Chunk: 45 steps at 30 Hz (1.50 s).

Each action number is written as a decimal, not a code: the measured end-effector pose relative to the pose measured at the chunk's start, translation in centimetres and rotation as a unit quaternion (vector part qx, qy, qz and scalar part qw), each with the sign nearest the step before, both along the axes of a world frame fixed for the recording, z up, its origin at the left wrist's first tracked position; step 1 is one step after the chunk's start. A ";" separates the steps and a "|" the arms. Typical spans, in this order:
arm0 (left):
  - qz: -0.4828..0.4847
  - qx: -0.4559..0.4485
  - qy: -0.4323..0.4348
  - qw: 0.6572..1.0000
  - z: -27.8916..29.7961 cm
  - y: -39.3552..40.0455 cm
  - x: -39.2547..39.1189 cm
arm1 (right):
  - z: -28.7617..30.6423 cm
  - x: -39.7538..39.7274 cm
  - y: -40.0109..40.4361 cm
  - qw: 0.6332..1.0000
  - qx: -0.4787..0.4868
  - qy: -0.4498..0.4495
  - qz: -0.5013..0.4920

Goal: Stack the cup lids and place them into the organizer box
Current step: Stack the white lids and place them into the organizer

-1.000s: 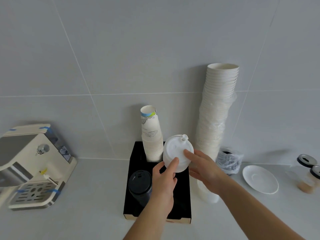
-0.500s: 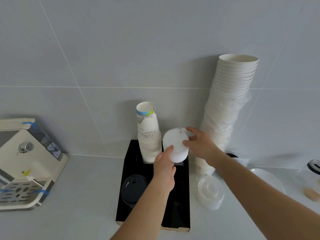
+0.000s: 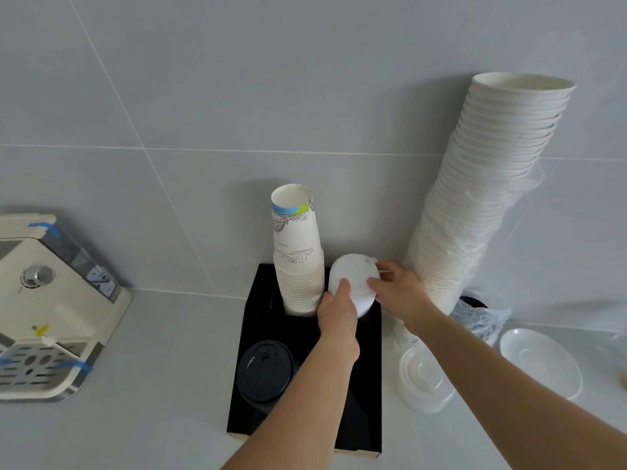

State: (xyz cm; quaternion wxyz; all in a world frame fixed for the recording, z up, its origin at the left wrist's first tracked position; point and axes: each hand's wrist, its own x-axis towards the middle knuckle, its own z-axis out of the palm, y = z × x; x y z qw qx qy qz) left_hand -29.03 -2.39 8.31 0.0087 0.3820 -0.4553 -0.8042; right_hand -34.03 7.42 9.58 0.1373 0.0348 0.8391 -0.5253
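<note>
We hold a stack of white cup lids (image 3: 353,283) between both hands: our left hand (image 3: 337,313) grips its near edge, our right hand (image 3: 398,293) pinches its far side. It sits over the back right compartment of the black organizer box (image 3: 251,310); its base is hidden behind our left hand. Left of our hands stand paper cups (image 3: 298,262).

Pale grey bench (image 3: 163,385) carries: cream drip-tray machine (image 3: 51,310) at left, black organizer box (image 3: 364,432) centre, clear plastic lids (image 3: 424,378), white saucer (image 3: 539,361), tall leaning white paper bowl stack (image 3: 488,198) at right.
</note>
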 end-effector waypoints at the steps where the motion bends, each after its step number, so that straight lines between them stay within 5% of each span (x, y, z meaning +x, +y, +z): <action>1: -0.004 -0.012 -0.007 1.000 -0.1 -0.1 -0.3 | -0.2 0.1 -0.1 1.000 0.005 0.005 -0.003; 11: -0.078 -0.156 -0.078 0.982 0.2 -0.8 -2.0 | -2.2 1.3 -0.3 0.977 0.179 0.098 0.063; 19: -0.179 -0.281 -0.054 0.941 -0.9 -0.4 -0.4 | -3.3 2.0 -0.4 0.960 0.216 0.138 0.115; 28: -0.151 -0.182 -0.047 0.971 -0.7 -1.4 -0.4 | -3.8 1.8 -0.6 0.942 0.254 0.164 0.143; 36: -0.117 -0.157 -0.049 0.979 0.5 -1.5 0.7 | -1.2 3.1 0.4 0.977 0.160 0.091 0.108; 45: -0.115 -0.010 0.040 0.993 1.6 -1.5 6.9 | 2.9 7.0 6.6 0.987 -0.141 0.068 -0.027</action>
